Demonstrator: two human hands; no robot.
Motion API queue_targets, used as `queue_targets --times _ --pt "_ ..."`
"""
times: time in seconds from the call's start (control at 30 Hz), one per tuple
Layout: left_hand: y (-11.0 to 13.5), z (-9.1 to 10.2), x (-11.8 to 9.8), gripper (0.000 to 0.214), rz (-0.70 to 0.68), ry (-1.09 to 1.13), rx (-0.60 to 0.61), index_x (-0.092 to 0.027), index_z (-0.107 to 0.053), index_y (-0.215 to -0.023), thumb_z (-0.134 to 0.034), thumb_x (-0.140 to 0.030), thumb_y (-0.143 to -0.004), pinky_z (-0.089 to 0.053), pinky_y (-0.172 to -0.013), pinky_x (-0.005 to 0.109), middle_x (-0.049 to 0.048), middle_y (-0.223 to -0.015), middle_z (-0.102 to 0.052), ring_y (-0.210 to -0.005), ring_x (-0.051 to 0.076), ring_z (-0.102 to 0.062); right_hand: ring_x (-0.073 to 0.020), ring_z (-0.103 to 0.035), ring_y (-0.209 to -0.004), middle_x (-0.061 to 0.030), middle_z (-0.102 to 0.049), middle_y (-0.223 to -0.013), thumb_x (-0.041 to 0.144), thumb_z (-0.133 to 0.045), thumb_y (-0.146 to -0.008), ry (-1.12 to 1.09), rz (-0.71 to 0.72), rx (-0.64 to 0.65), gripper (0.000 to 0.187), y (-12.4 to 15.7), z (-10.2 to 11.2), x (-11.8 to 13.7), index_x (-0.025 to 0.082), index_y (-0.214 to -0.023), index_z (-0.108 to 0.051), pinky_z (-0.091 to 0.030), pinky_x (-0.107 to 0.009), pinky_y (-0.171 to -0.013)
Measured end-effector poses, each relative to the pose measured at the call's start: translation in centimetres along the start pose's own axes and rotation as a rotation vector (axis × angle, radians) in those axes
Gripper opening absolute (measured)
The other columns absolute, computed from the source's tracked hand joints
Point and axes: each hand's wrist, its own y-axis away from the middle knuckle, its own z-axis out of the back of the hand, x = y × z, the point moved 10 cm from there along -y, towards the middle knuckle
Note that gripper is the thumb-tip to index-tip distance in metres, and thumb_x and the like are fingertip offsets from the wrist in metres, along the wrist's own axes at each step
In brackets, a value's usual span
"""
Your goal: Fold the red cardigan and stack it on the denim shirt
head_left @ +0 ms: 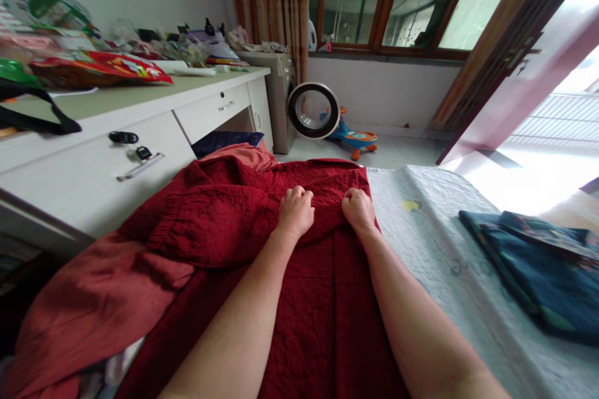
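A dark red textured garment (pixel 311 312) lies spread out in front of me, with a sleeve (pixel 210 224) ending in a gathered elastic cuff folded across it toward the left. My left hand (pixel 297 211) is closed on the cloth near the middle of its upper part, fingers curled over a fold. Close to the garment's right edge, my right hand (pixel 359 209) makes a fist around the fabric. The fingertips of both hands are partly hidden. Beneath the garment on the left shows a paler red cloth (pixel 107 299).
Folded dark blue clothes (pixel 538 268) lie at the right on a pale quilted bed cover (pixel 421 199). Along the left runs a white desk (pixel 150 149) with a cluttered top. Behind it stands a washing machine, its round door (pixel 313 110) swung open, beside a blue ride-on toy (pixel 350 137).
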Motion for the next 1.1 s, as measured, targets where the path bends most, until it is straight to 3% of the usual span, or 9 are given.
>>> queue_targets --times 0.1,0.17,0.23,0.37,0.47,0.6,0.8,0.97,1.1 --pt "0.4 -1.9 -3.7 0.03 -0.226 0.193 0.238 -0.022 -0.064 -0.101 -0.068 -0.041 -0.079 -0.046 -0.09 0.031 0.0059 -0.103 -0.06 -0.101 0.023 -0.057 -0.0195 -0.059 -0.084 -0.0053 -0.066 -0.088 0.014 -0.052 -0.077 0.008 0.044 0.081 0.017 0.2 -1.1 0.6 0.022 -0.079 -0.067 -0.045 -0.03 -0.079" --pt "0.9 -2.9 -4.6 0.045 -0.265 0.256 0.345 -0.022 -0.063 -0.102 -0.077 -0.049 -0.068 -0.048 -0.088 0.031 0.0052 -0.103 -0.058 -0.099 0.024 -0.058 -0.0196 -0.06 -0.085 -0.0054 -0.066 -0.09 0.015 -0.052 -0.077 0.006 0.068 0.108 0.019 0.2 -1.5 1.0 0.022 -0.084 -0.068 -0.045 -0.029 -0.079" --pt "0.9 -3.3 -4.6 0.054 -0.246 0.263 0.365 -0.022 -0.062 -0.105 -0.081 -0.048 -0.061 -0.048 -0.089 0.033 0.006 -0.106 -0.057 -0.102 0.026 -0.057 -0.0196 -0.06 -0.087 -0.0057 -0.067 -0.091 0.015 -0.051 -0.078 -0.007 0.089 0.114 0.02 0.2 -1.6 1.2 0.021 -0.086 -0.068 -0.045 -0.029 -0.08" --pt "0.6 -2.9 -4.3 0.032 -0.242 0.31 0.312 -0.019 -0.064 -0.099 -0.074 -0.029 -0.07 -0.048 -0.088 0.03 0.006 -0.102 -0.061 -0.096 0.022 -0.06 -0.0182 -0.06 -0.082 -0.0047 -0.068 -0.089 0.017 -0.05 -0.08 -0.033 0.085 0.021 0.018 0.2 -0.4 1.5 0.021 -0.088 -0.066 -0.044 -0.028 -0.076" --pt "0.1 -2.5 -3.6 0.018 -0.19 0.389 0.257 -0.018 -0.064 -0.093 -0.06 -0.012 -0.077 -0.049 -0.084 0.028 0.0047 -0.096 -0.067 -0.089 0.018 -0.063 -0.0166 -0.057 -0.068 -0.0019 -0.065 -0.074 0.023 -0.051 -0.081 -0.038 0.063 -0.002 0.013 0.4 0.1 1.7 0.022 -0.077 -0.063 -0.041 -0.026 -0.066" --pt "-0.5 -2.0 -2.2 0.024 -0.083 0.467 0.16 -0.019 -0.062 -0.098 -0.057 -0.005 -0.078 -0.049 -0.086 0.029 0.004 -0.096 -0.07 -0.091 0.017 -0.064 -0.0138 -0.051 -0.059 0.0004 -0.06 -0.061 0.03 -0.053 -0.082 -0.092 0.119 0.125 0.022 0.6 -0.7 2.5 0.022 -0.063 -0.057 -0.034 -0.024 -0.058" --pt "-0.7 -1.0 -1.8 0.017 -0.103 0.427 0.035 -0.021 -0.063 -0.09 -0.055 -0.008 -0.082 -0.048 -0.086 0.029 0.0026 -0.096 -0.069 -0.091 0.017 -0.063 -0.0121 -0.05 -0.06 0.0024 -0.059 -0.066 0.053 -0.059 -0.081 -0.194 0.194 0.445 0.035 1.4 -2.9 2.8 0.02 -0.069 -0.058 -0.03 -0.023 -0.054" --pt "-0.4 -0.1 -2.2 0.016 -0.105 0.189 -0.024 -0.022 -0.063 -0.094 -0.051 -0.014 -0.089 -0.045 -0.088 0.032 0.0034 -0.098 -0.066 -0.094 0.019 -0.059 -0.0113 -0.048 -0.062 0.0043 -0.057 -0.07 0.035 -0.072 -0.07 -0.117 0.295 0.552 0.022 1.9 -3.9 3.5 0.02 -0.074 -0.056 -0.031 -0.022 -0.055" --pt "0.2 1.2 -3.5 0.023 -0.148 0.037 -0.095 -0.023 -0.064 -0.094 -0.041 -0.017 -0.095 -0.044 -0.088 0.035 0.0061 -0.098 -0.063 -0.098 0.022 -0.054 -0.012 -0.046 -0.063 0.0042 -0.055 -0.071 0.019 -0.066 -0.066 -0.045 0.358 0.555 0.017 2.2 -4.3 4.0 0.02 -0.075 -0.053 -0.031 -0.023 -0.058"
